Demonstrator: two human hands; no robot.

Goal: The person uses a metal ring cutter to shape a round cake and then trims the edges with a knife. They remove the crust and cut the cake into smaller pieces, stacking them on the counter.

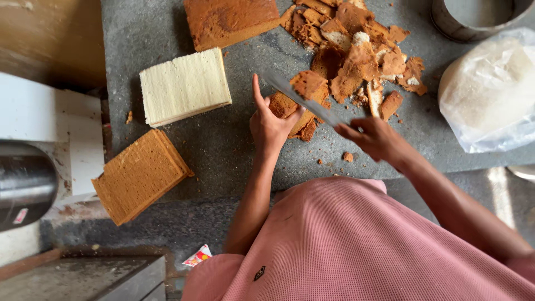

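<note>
The left hand (pixel 269 125) rests on a small brown cake piece (pixel 290 114), fingers bent over it and the forefinger raised straight. The right hand (pixel 374 137) is closed around the handle of a knife (pixel 301 99), whose blurred blade runs up and left across the piece, just beyond the left hand's fingers. Beyond both hands lies a heap of brown crust scraps (pixel 356 53). Left of the left hand sits a pale trimmed slab (pixel 184 86), with a brown slab (pixel 139 175) nearer the person and another brown block (pixel 228 21) farther off. Right of the right hand lies a clear bag (pixel 490 92), and past it a metal tin (pixel 473 17). All sit on a grey stone counter (pixel 223 145).
</note>
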